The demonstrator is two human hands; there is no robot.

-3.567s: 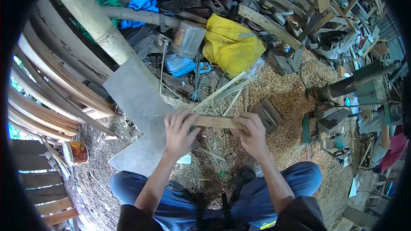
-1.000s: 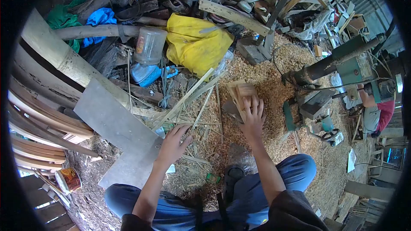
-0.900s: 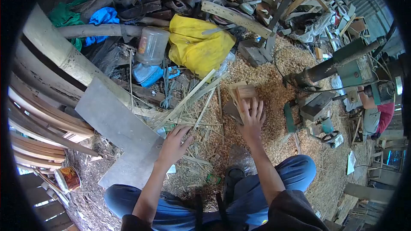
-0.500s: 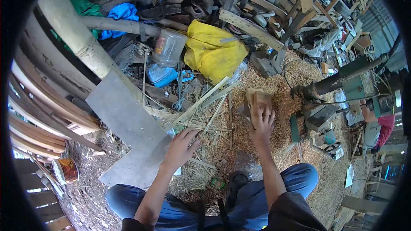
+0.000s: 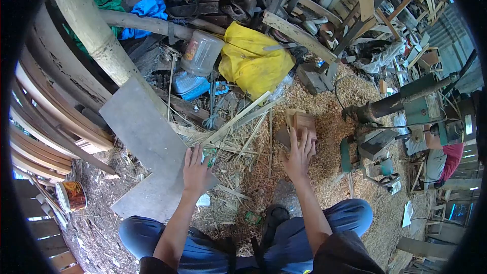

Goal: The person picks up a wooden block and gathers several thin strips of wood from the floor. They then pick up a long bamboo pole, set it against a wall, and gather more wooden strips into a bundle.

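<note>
My right hand (image 5: pixel 298 153) rests with spread fingers on a small stack of short wooden pieces (image 5: pixel 300 122) lying on the sawdust-covered ground. My left hand (image 5: pixel 195 168) lies flat, fingers apart, on the edge of a grey board (image 5: pixel 143 132), holding nothing. Thin bamboo strips (image 5: pixel 238 121) lie scattered between the two hands. My legs in blue trousers fill the bottom of the view.
A thick bamboo pole (image 5: pixel 91 25) leans at the left beside stacked curved slats (image 5: pixel 45 122). A plastic jar (image 5: pixel 202 53) and a yellow bag (image 5: pixel 256 61) lie beyond. A green machine (image 5: pixel 406 102) stands right, with a person in red (image 5: pixel 446 160) nearby. A tin can (image 5: pixel 71 195) sits lower left.
Both hands let go of the wooden strip held earlier. My right hand went to the stack of wooden pieces; my left hand slid left onto the grey board.
</note>
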